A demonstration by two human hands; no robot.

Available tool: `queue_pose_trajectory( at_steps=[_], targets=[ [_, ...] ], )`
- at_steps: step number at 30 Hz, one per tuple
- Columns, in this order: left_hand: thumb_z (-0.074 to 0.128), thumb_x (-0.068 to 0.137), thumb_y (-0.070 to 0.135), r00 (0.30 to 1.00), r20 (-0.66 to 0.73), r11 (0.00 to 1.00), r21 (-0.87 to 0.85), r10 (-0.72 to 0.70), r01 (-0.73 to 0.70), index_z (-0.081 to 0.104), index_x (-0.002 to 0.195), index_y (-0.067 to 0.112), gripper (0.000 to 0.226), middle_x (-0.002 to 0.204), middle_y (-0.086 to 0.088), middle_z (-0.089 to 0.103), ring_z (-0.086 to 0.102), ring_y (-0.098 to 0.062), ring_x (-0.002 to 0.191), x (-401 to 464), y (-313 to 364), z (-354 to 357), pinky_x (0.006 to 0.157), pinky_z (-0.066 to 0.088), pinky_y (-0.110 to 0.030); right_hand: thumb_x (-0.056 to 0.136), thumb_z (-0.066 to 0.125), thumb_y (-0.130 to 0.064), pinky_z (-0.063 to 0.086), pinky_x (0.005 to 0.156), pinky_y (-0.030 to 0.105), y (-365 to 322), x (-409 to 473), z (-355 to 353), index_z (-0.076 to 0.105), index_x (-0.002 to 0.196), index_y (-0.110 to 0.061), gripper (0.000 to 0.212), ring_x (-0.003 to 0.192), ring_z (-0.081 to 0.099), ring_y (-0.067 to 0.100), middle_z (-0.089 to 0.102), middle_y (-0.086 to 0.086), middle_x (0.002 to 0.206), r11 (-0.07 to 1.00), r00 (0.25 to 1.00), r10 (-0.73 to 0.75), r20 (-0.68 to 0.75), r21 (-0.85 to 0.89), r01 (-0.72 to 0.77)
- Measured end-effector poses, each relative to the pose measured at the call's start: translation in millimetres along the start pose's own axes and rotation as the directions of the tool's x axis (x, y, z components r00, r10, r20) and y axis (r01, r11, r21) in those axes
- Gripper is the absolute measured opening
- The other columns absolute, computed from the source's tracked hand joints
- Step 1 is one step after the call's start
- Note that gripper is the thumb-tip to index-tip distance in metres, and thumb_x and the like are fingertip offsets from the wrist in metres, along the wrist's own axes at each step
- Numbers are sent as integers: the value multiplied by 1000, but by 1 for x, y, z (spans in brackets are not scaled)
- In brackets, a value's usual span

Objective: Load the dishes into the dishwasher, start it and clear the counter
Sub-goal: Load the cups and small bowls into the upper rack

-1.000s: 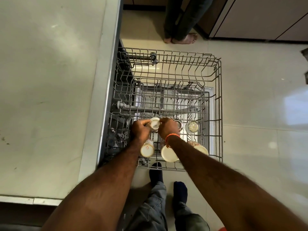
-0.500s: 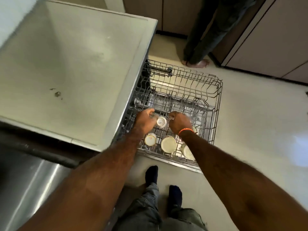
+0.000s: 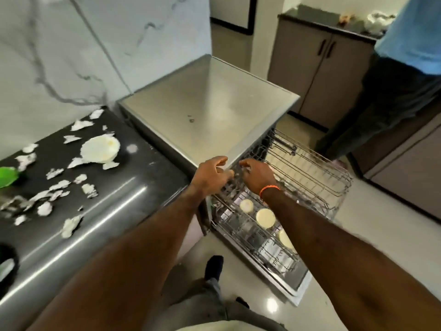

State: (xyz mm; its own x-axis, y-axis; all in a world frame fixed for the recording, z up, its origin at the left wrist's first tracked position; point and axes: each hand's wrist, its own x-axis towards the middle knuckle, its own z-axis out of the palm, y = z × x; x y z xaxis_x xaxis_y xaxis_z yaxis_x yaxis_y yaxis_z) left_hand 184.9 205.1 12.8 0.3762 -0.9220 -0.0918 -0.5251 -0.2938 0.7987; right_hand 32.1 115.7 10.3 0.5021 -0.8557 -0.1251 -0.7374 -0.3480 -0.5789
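Hands first: my left hand (image 3: 213, 174) and right hand (image 3: 256, 174) are close together over the near corner of the pulled-out upper rack (image 3: 307, 173), just under the front edge of the dishwasher's steel top (image 3: 210, 108). Fingers on both are curled and loosely spread. Whether they pinch a wire or some small item between them I cannot tell, since the spot is blurred and my own knuckles cover it. An orange band (image 3: 269, 188) circles my right wrist.

Below my right forearm, three pale upturned cups or bowls sit in the rack: a small one (image 3: 246, 205), a larger one (image 3: 265, 217), and a third (image 3: 285, 239) partly hidden by my arm. What lies deeper in the basket is too smeared to name.

To my left, the dark counter (image 3: 133, 177) carries torn foil scraps (image 3: 56, 188), a white plate (image 3: 100, 149) and a green object (image 3: 7, 176) cut off by the frame edge. Another person (image 3: 391, 91) stands at the far right, seen only from the torso down.
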Motion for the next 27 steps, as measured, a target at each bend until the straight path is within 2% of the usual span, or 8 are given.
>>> queue_pose_trajectory(
  at_steps=[4, 6, 8, 11, 16, 21, 24, 27],
  targets=[
    [78, 85, 34, 983, -172, 998, -2, -65, 66, 59, 139, 17, 60, 128, 1, 69, 69, -11, 106, -43, -20, -59, 102, 52, -33, 91, 58, -14, 46, 104, 35, -64, -4, 18, 67, 124, -16, 35, 118, 62, 26, 70, 5, 125, 979, 978, -202, 51, 46, 200],
    [77, 85, 32, 955, -277, 994, 5, -102, 108, 60, 139, 18, 58, 128, 3, 69, 69, -10, 107, -67, -30, -87, 100, 52, -28, 89, 60, -13, 48, 102, 36, -99, -6, 31, 69, 121, -15, 33, 115, 63, 27, 71, 7, 121, 955, 955, -292, 60, 74, 287],
    [77, 86, 33, 928, -345, 989, -14, -141, 145, 58, 140, 19, 59, 130, 3, 68, 68, -11, 109, -87, -42, -112, 100, 53, -33, 88, 60, -14, 50, 98, 39, -134, -8, 46, 71, 118, -17, 32, 112, 65, 30, 72, 9, 118, 933, 932, -356, 71, 86, 350],
    [75, 86, 38, 875, -449, 979, 7, -180, 204, 57, 140, 21, 60, 132, 4, 67, 66, -10, 113, -117, -65, -150, 102, 52, -32, 86, 60, -16, 52, 97, 38, -185, -16, 73, 71, 118, -22, 34, 110, 66, 28, 73, 6, 117, 902, 897, -428, 110, 117, 416],
    [76, 85, 36, 761, -617, 960, 33, -200, 279, 59, 136, 18, 57, 132, -2, 67, 62, -16, 122, -159, -106, -213, 105, 49, -36, 87, 61, -15, 50, 101, 38, -263, -28, 121, 71, 119, -22, 34, 112, 66, 22, 73, 2, 119, 808, 787, -588, 188, 183, 560],
    [78, 84, 33, 666, -710, 940, 17, -229, 341, 59, 134, 14, 56, 126, -5, 70, 65, -19, 115, -186, -153, -273, 100, 50, -31, 88, 61, -14, 50, 100, 36, -337, -27, 169, 70, 121, -21, 35, 112, 65, 23, 72, 3, 120, 742, 702, -670, 240, 189, 643],
    [79, 84, 28, 631, -735, 927, 9, -247, 374, 59, 134, 10, 57, 126, -8, 70, 65, -21, 115, -195, -184, -308, 97, 47, -26, 87, 62, -17, 50, 99, 37, -379, -19, 199, 67, 125, -21, 38, 112, 64, 24, 71, 4, 120, 740, 690, -671, 270, 183, 647],
    [77, 85, 22, 600, -748, 913, -19, -283, 408, 62, 129, 11, 48, 117, -4, 72, 68, -17, 100, -203, -215, -344, 84, 46, -21, 87, 68, -22, 49, 100, 35, -419, -8, 236, 58, 135, -20, 49, 114, 63, 24, 67, 4, 128, 745, 668, -657, 351, 162, 647]
  ],
)
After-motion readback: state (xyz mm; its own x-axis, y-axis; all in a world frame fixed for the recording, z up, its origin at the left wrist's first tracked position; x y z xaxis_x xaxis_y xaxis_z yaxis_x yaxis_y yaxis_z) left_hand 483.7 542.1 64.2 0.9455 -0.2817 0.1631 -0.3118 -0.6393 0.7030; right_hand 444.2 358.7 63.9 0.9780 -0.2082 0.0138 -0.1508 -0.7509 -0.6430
